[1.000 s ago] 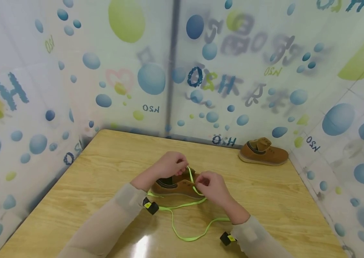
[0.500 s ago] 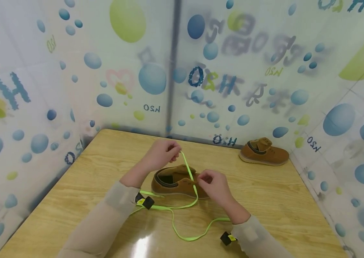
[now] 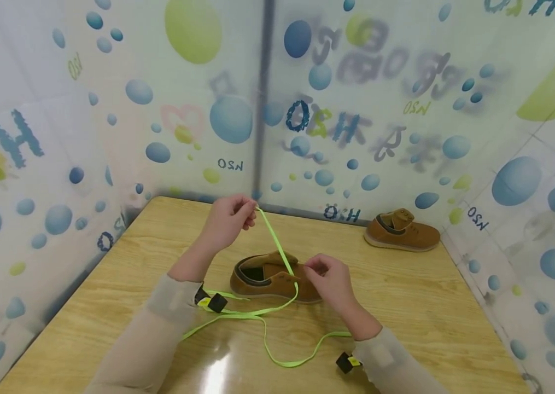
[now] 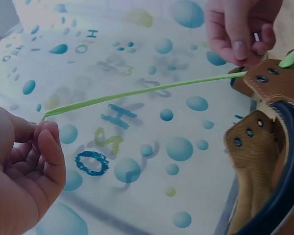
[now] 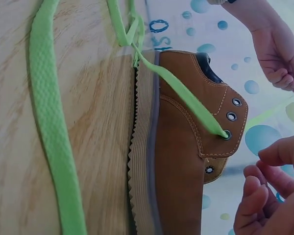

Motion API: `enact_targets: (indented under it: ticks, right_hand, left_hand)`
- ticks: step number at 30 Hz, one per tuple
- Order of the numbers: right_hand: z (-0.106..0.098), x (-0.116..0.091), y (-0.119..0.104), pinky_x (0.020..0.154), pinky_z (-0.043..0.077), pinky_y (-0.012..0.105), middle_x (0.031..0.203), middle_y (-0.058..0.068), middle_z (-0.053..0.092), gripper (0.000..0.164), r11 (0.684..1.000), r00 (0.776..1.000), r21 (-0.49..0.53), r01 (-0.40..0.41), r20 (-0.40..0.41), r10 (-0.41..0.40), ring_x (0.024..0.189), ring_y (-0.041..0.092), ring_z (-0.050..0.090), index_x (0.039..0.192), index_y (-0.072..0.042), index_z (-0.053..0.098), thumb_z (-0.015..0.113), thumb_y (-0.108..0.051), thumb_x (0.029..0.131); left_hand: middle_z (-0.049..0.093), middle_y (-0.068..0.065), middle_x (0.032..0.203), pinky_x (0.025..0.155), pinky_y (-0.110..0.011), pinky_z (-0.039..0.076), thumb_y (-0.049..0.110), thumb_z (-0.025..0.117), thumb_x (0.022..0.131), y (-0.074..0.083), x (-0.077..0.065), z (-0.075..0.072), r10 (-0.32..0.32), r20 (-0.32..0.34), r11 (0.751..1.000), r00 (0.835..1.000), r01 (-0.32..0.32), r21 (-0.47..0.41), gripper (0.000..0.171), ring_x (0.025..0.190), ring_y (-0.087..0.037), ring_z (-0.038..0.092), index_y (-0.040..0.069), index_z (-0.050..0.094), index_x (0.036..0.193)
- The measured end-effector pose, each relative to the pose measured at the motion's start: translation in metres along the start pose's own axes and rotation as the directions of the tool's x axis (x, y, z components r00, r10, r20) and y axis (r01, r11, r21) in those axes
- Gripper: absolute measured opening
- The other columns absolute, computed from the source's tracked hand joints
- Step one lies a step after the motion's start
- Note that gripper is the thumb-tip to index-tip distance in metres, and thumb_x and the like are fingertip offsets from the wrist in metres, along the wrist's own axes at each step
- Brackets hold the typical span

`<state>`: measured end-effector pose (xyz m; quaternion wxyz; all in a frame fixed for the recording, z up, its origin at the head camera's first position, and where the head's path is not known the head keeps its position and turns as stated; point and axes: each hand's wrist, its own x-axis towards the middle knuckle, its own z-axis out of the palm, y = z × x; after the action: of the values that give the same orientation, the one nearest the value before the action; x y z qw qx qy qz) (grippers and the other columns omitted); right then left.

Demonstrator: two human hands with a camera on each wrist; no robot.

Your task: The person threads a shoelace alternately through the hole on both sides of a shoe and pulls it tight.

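My left hand [image 3: 228, 221] is raised behind and left of the brown shoe [image 3: 252, 287], pinching the end of a lime-green shoelace [image 4: 142, 91] between thumb and fingers. From there the lace runs taut to the shoe's side flap, through the eyelet closest to the toe [image 5: 226, 134]. Its remaining length trails out of the outer side of that eyelet onto the table. My right hand [image 3: 328, 279] hovers by the front of the flap with loosely curled fingers [image 5: 252, 198]; nothing shows between them in the right wrist view. The tongue [image 4: 255, 147] stands up, its own eyelets bare.
A matching brown shoe [image 3: 402, 232], without a lace, stands at the back right of the wooden table [image 3: 405, 317]. Loose lace [image 3: 289, 364] loops across the front of the table. A patterned curtain [image 3: 277, 137] rises behind the far edge.
My left hand has moved up and left, drawing the lace through the eyelet and lengthening the taut stretch. The slack beside the shoe has shortened. My right hand has shifted only slightly.
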<state>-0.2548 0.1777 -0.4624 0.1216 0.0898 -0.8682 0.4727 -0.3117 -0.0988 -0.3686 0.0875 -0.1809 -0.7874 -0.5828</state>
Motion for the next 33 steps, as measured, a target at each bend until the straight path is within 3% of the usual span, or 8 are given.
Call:
enact_targets:
  ticks: [7, 13, 17, 24, 29, 33]
  right_hand:
    - [0.001, 0.0, 0.0, 0.069, 0.053, 0.022, 0.085, 0.003, 0.076, 0.008, 1.0, 1.0, 0.002, -0.012, 0.014, 0.012, 0.076, 0.01, 0.064, 0.093, -0.005, 0.079, 0.081, -0.012, 0.093]
    - [0.001, 0.0, -0.001, 0.068, 0.052, 0.022, 0.085, 0.004, 0.076, 0.003, 1.0, 1.0, 0.009, -0.017, 0.01, 0.017, 0.076, 0.011, 0.063, 0.09, -0.008, 0.079, 0.08, -0.009, 0.093]
    - [0.001, 0.001, 0.0, 0.068, 0.052, 0.021, 0.085, 0.004, 0.076, 0.003, 1.0, 1.0, 0.007, -0.016, 0.015, 0.016, 0.077, 0.011, 0.063, 0.092, -0.006, 0.079, 0.08, -0.009, 0.094]
    - [0.002, 0.001, -0.001, 0.069, 0.052, 0.021, 0.086, 0.004, 0.076, 0.002, 1.0, 0.999, 0.008, -0.027, 0.017, 0.027, 0.077, 0.01, 0.063, 0.093, -0.006, 0.079, 0.079, -0.007, 0.094]
    - [0.001, 0.002, -0.004, 0.069, 0.053, 0.022, 0.085, 0.004, 0.076, 0.003, 1.0, 1.0, 0.011, -0.016, 0.022, 0.016, 0.077, 0.011, 0.063, 0.092, -0.007, 0.08, 0.078, -0.009, 0.095]
    - [-0.006, 0.007, -0.007, 0.07, 0.053, 0.021, 0.085, 0.004, 0.076, 0.005, 1.0, 1.0, -0.001, -0.003, -0.002, 0.003, 0.076, 0.009, 0.063, 0.093, -0.009, 0.08, 0.077, -0.01, 0.096]
  left_hand:
    - [0.066, -0.009, 0.084, 0.066, -0.023, 0.059, 0.019, 0.057, 0.111, 0.008, 0.0, -0.018, -0.014, -0.117, 0.996, 0.993, 0.004, -0.089, 0.026, 0.071, -0.012, 0.067, -0.003, 0.067, 0.101]
    - [0.065, 0.001, 0.08, 0.067, -0.022, 0.059, 0.02, 0.057, 0.111, 0.014, -0.002, -0.029, -0.045, -0.158, 0.988, 0.986, 0.021, -0.152, 0.027, 0.071, -0.009, 0.066, -0.003, 0.064, 0.102]
    - [0.065, 0.006, 0.077, 0.067, -0.021, 0.059, 0.019, 0.056, 0.112, 0.017, -0.004, -0.036, -0.015, -0.196, 0.981, 0.98, -0.024, -0.195, 0.029, 0.069, -0.006, 0.065, -0.007, 0.064, 0.103]
    - [0.064, 0.006, 0.077, 0.067, -0.019, 0.059, 0.019, 0.057, 0.111, 0.024, -0.01, -0.048, 0.011, -0.255, 0.969, 0.967, -0.073, -0.234, 0.025, 0.07, -0.008, 0.064, 0.0, 0.063, 0.096]
    - [0.065, 0.003, 0.078, 0.067, -0.02, 0.059, 0.016, 0.056, 0.111, 0.024, -0.009, -0.041, 0.0, -0.209, 0.973, 0.978, -0.048, -0.224, 0.026, 0.069, -0.008, 0.065, -0.006, 0.064, 0.101]
    - [0.069, -0.01, 0.085, 0.068, -0.023, 0.061, 0.016, 0.057, 0.111, 0.02, -0.005, -0.018, -0.024, -0.083, 0.99, 0.996, 0.012, -0.142, 0.025, 0.072, -0.012, 0.068, -0.005, 0.067, 0.102]
